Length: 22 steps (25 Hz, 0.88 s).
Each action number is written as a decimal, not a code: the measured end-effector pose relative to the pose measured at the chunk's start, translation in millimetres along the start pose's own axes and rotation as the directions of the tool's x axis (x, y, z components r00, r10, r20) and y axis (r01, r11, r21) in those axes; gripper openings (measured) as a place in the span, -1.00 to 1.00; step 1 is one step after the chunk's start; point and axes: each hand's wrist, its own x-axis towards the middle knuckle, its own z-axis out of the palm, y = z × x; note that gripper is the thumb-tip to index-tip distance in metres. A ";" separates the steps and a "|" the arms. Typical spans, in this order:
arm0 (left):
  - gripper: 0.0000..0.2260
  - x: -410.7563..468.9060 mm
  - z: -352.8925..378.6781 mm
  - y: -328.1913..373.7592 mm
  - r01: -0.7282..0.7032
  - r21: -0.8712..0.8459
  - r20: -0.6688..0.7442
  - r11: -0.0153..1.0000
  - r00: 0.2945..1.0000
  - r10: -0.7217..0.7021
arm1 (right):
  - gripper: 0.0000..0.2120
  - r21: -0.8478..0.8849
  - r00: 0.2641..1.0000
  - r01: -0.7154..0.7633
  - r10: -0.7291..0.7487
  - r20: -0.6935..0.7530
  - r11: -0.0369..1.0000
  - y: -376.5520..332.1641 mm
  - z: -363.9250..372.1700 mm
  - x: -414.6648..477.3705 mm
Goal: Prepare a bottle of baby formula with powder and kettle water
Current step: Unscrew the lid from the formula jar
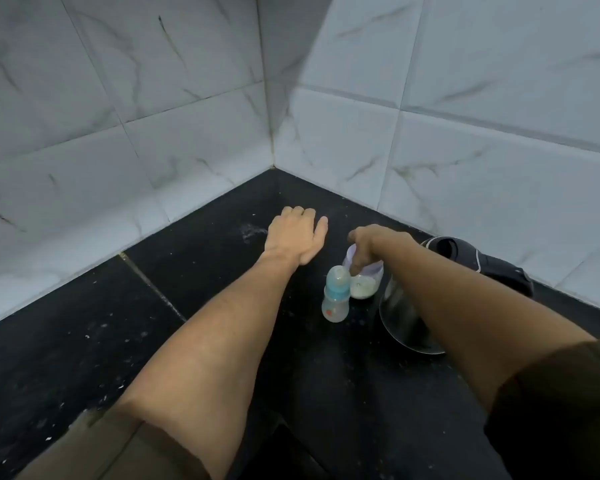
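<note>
A small baby bottle (335, 299) with a blue collar and clear cap stands upright on the black counter (205, 299). Right behind it is a clear container (364, 284) with pale powder at its bottom. My right hand (371, 242) hangs over the container's open mouth, fingers reaching down inside it; what they hold is hidden. My left hand (297, 235) rests palm down on the counter, fingers curled at the tips, left of the container and holding nothing. A glass kettle (404, 320) with a black lid and handle stands to the right, partly hidden by my right forearm.
White marble-look tiled walls (153, 133) meet in a corner behind the counter. A patch of spilled white powder (252, 232) lies on the counter left of my left hand. White specks are scattered over the counter's left side.
</note>
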 end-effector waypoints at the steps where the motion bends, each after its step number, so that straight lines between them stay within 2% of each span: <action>1: -0.53 1.6 0.5 -2.1 0.004 -0.003 0.014 1.000 1.000 -0.004 | -0.17 -0.009 1.000 -0.009 0.009 0.017 1.000 0.3 0.5 0.7; 5: -0.52 6.7 4.9 -8.2 0.032 -0.009 0.047 0.999 0.998 -0.031 | -0.18 -0.037 0.999 -0.024 0.025 0.027 0.999 0.5 2.8 3.0; 8: -0.52 5.6 6.8 -8.8 0.023 -0.004 0.058 1.000 0.998 -0.023 | -0.20 -0.031 1.000 -0.015 0.014 -0.026 0.999 -0.5 -2.8 4.4; 17: -0.56 -5.1 -28.7 -27.2 0.067 -0.025 -0.020 0.997 0.998 -0.067 | -0.27 0.066 0.948 0.110 -0.084 -0.308 0.992 -34.7 -50.8 -20.0; 22: -0.60 -36.6 -47.5 -52.1 0.118 -0.025 -0.015 0.993 0.993 -0.118 | -0.30 0.063 0.944 0.181 -0.156 -0.290 0.981 -73.2 -58.8 -46.0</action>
